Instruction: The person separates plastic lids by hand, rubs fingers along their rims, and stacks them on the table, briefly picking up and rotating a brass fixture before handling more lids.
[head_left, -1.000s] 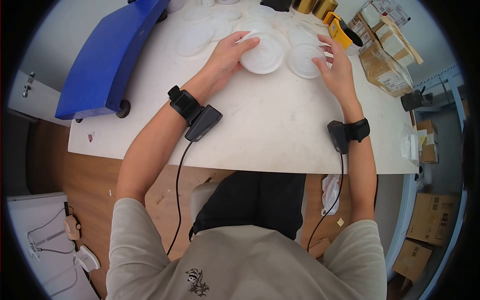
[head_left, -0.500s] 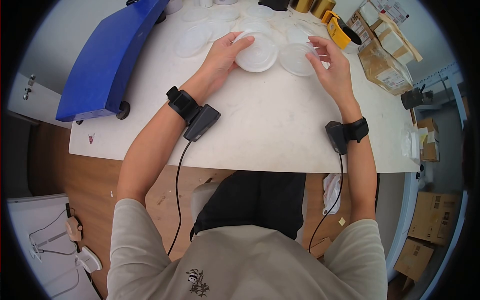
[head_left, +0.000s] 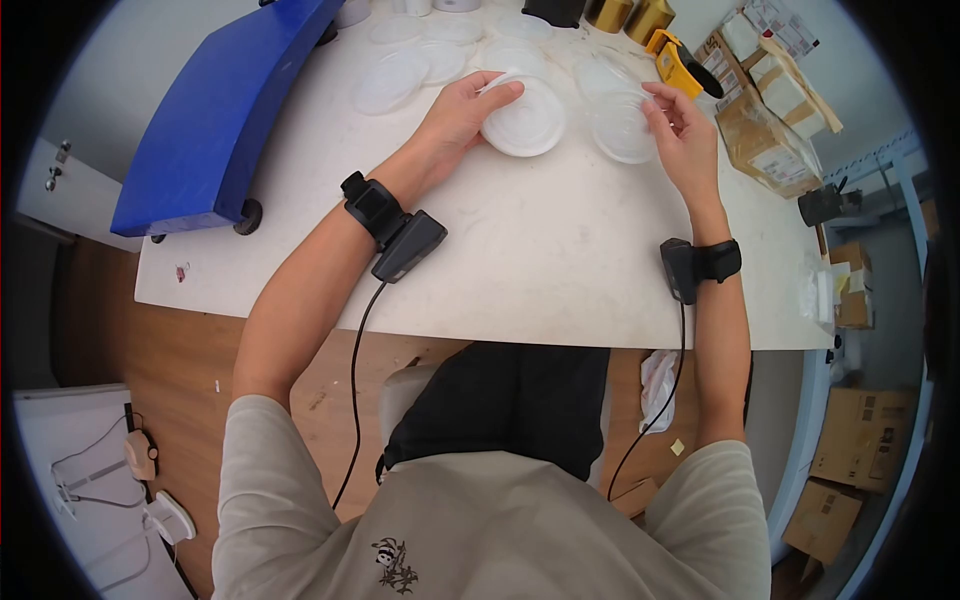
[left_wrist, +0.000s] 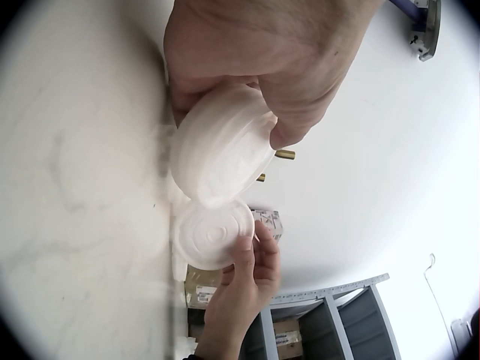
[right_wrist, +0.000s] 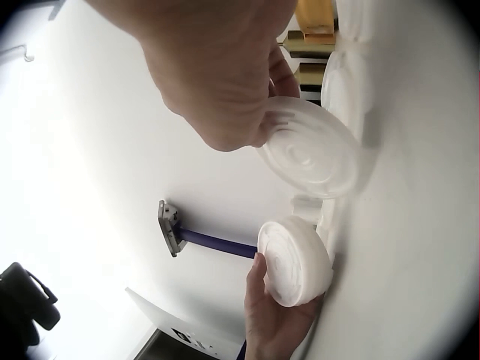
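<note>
My left hand (head_left: 458, 115) grips a thick stack of round translucent plastic lids (head_left: 526, 122), its thumb on the upper face and its fingers around the far edge and underneath. The right wrist view shows the layered side of this stack (right_wrist: 311, 262). Off to the right, my right hand (head_left: 688, 140) pinches a single lid (head_left: 622, 132) by its rim between thumb and fingers. That lid (right_wrist: 307, 154) is tilted, apart from the stack. Behind the hands, several more lids (head_left: 388, 82) lie spread on the white table (head_left: 480, 250), some overlapping.
A blue platform scale (head_left: 225, 120) on small wheels stands at the left. Toward the back right are gold cans (head_left: 648, 18), a yellow-and-black tool (head_left: 682, 68) and taped cardboard boxes (head_left: 765, 140). A black cable (head_left: 358, 400) hangs from each wrist camera.
The right hand's lid first swung left toward the stack, then back to the right, and is now more tilted. The left hand with its stack shifted slightly left, then back.
</note>
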